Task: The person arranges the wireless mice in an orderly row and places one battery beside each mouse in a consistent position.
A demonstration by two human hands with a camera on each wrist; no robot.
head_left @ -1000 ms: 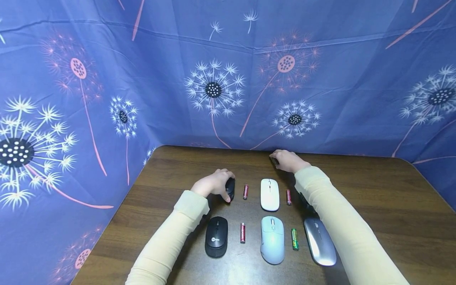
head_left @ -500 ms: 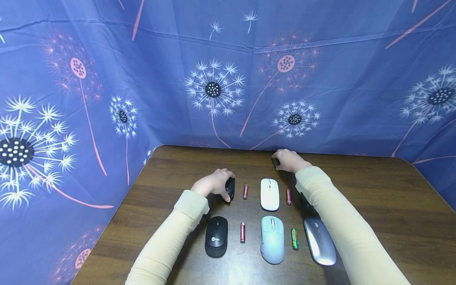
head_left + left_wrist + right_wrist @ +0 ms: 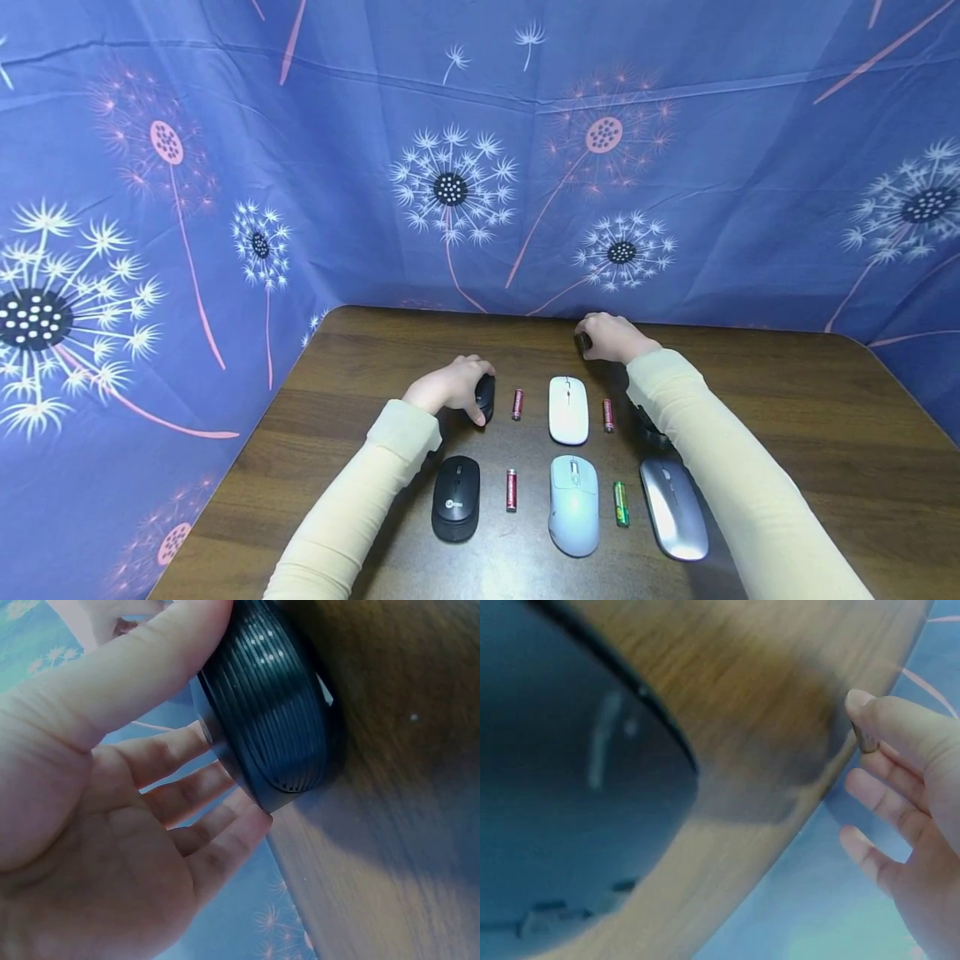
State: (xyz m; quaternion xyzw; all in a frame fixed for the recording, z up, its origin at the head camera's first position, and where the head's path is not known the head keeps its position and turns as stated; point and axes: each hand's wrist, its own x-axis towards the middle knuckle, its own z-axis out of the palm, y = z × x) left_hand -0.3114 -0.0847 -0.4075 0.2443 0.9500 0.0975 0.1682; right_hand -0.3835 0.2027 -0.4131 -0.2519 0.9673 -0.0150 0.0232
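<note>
My left hand (image 3: 447,386) grips a black mouse (image 3: 486,398) at the left of the table. In the left wrist view the thumb lies on the ribbed side of this mouse (image 3: 274,705), and the fingers reach round its far side. By the back edge, my right hand (image 3: 613,337) pinches a small dark battery (image 3: 865,739) between thumb and forefinger, the other fingers loosely spread. Most of that battery is hidden in the head view. Below the right wrist sits another black mouse (image 3: 651,427), partly covered by the sleeve.
Between the arms lie a white mouse (image 3: 568,410), a light blue mouse (image 3: 573,504), red batteries (image 3: 517,404) and a green battery (image 3: 621,504). A black mouse (image 3: 456,498) is front left, a grey mouse (image 3: 673,508) front right. A blue curtain (image 3: 337,208) hangs behind the table.
My right hand has shifted slightly to the right along the back edge with the battery. The left hand and the mouse in it have stayed still.
</note>
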